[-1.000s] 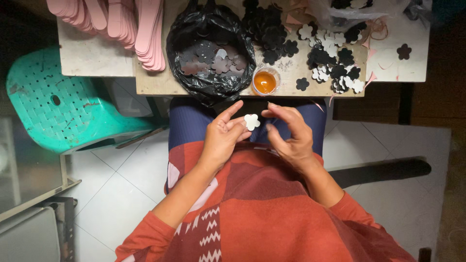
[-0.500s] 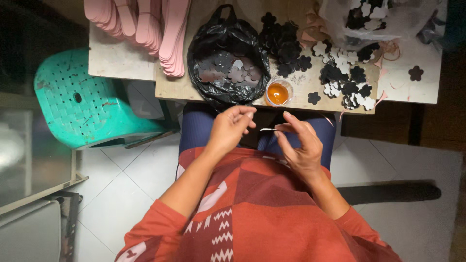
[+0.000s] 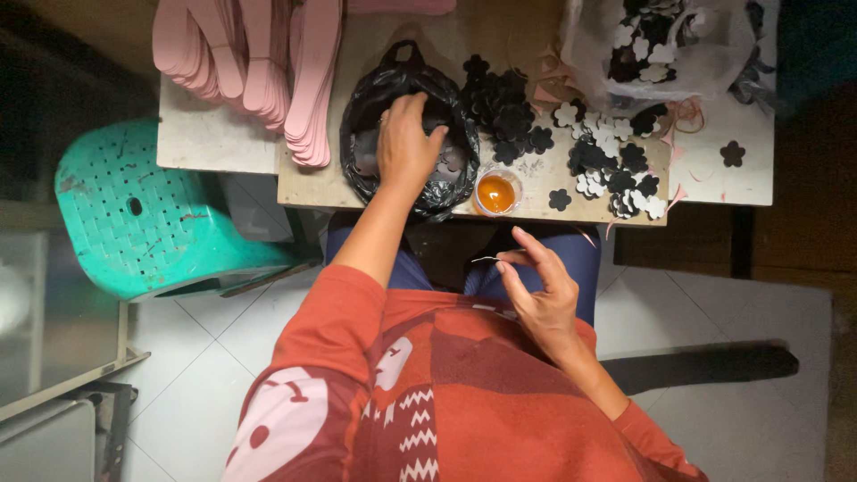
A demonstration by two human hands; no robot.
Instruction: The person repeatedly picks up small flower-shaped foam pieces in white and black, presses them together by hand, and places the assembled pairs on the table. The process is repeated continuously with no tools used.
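Observation:
My left hand (image 3: 406,143) reaches into a black plastic bag (image 3: 361,116) on the wooden board (image 3: 308,187); its fingers are down among the small pieces inside and whether it grips one is hidden. My right hand (image 3: 536,290) hovers over my lap and pinches a thin metal needle or pin (image 3: 486,260) between thumb and forefinger. A small round cup of orange liquid (image 3: 496,193) stands just right of the bag. Black and white flower-shaped cutouts (image 3: 607,156) lie scattered to the right.
A stack of pink flat strips (image 3: 259,62) lies at the board's left. A clear plastic bag of flower cutouts (image 3: 669,45) sits at the back right. A green plastic stool (image 3: 143,214) stands left on the white tiled floor (image 3: 732,312).
My left hand left my lap and reached forward into the black bag. The white flower piece held earlier is gone from view. My right hand stayed over my lap with the needle.

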